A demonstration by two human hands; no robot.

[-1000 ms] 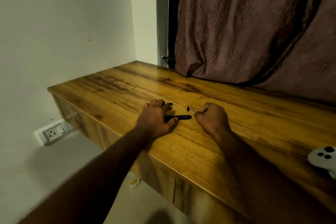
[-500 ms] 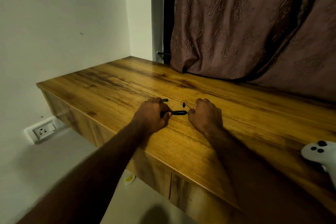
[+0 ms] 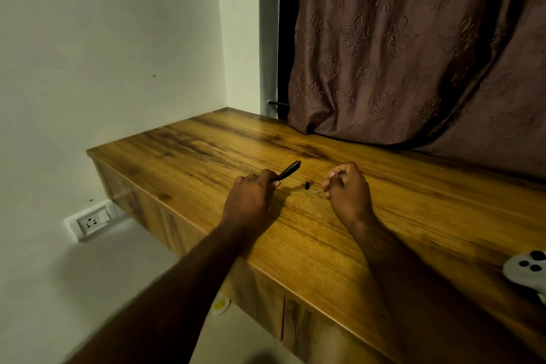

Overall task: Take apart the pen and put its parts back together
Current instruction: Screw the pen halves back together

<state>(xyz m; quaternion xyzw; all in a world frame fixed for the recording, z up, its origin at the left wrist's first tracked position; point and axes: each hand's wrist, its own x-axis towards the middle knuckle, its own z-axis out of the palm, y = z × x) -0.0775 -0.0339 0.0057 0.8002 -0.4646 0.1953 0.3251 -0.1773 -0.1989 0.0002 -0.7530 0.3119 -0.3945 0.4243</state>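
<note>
My left hand (image 3: 251, 198) grips the black pen barrel (image 3: 288, 171) at its lower end; the barrel is lifted off the wooden table (image 3: 206, 151) and points up and to the right. A small black pen part (image 3: 307, 185) lies on the table between my hands, with a tiny pale piece (image 3: 318, 192) just to its right. My right hand (image 3: 348, 189) hovers right of these pieces with fingers curled and fingertips pinched together; anything held in them is too small to make out.
A white game controller (image 3: 526, 272) lies at the table's right edge. A brown patterned curtain (image 3: 413, 53) hangs over the table's back edge. A wall socket (image 3: 91, 221) sits low on the left wall, and a small yellow object (image 3: 220, 304) lies on the floor below.
My left hand has lifted the pen barrel off the table and tilted it upward. My right hand has drawn away to the right, leaving the small parts uncovered on the table.
</note>
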